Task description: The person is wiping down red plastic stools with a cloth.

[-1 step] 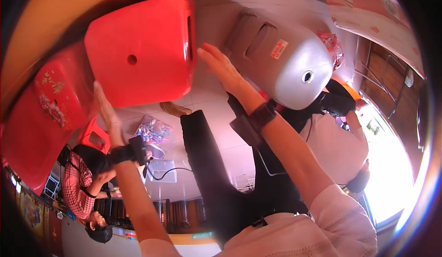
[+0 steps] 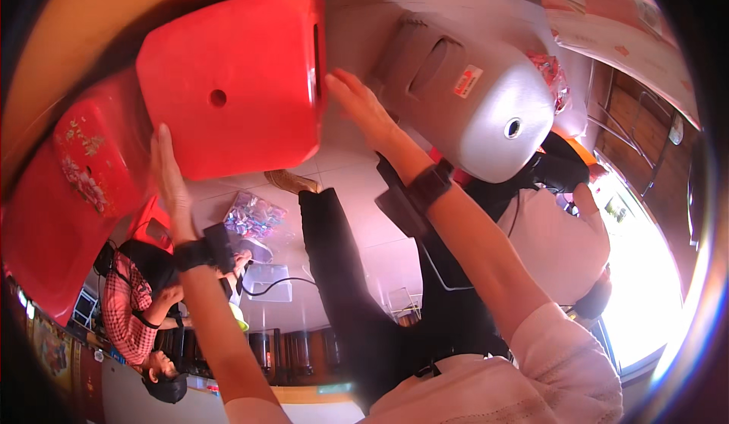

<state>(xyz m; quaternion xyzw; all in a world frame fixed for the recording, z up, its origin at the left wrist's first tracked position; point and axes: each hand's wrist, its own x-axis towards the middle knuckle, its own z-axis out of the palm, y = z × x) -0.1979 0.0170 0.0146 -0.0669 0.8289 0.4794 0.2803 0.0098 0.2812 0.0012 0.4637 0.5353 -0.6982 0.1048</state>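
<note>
A red plastic stool (image 2: 241, 59) with a central hole is high in the head view, its seat facing me. My left hand (image 2: 171, 177) is at its lower-left edge, fingers stretched out along it. My right hand (image 2: 368, 116) reaches to its right side, fingers extended at the edge; I cannot tell whether they touch it. Neither hand has its fingers wrapped round anything. Red stools with a floral print (image 2: 91, 147) stand to the left. Right of my right hand is a silver stool (image 2: 493, 113) with a hole and a small label.
A person in a checked shirt (image 2: 129, 310) is at lower left, another in a light top (image 2: 554, 242) at right. A bag of colourful packets (image 2: 250, 215) and a clear bin (image 2: 269, 283) lie on the tiled floor (image 2: 364, 219). A wooden surface (image 2: 83, 22) borders the upper left.
The red stool has shifted slightly upward in the view. My left hand has moved a little up with it, and my right hand is slightly higher.
</note>
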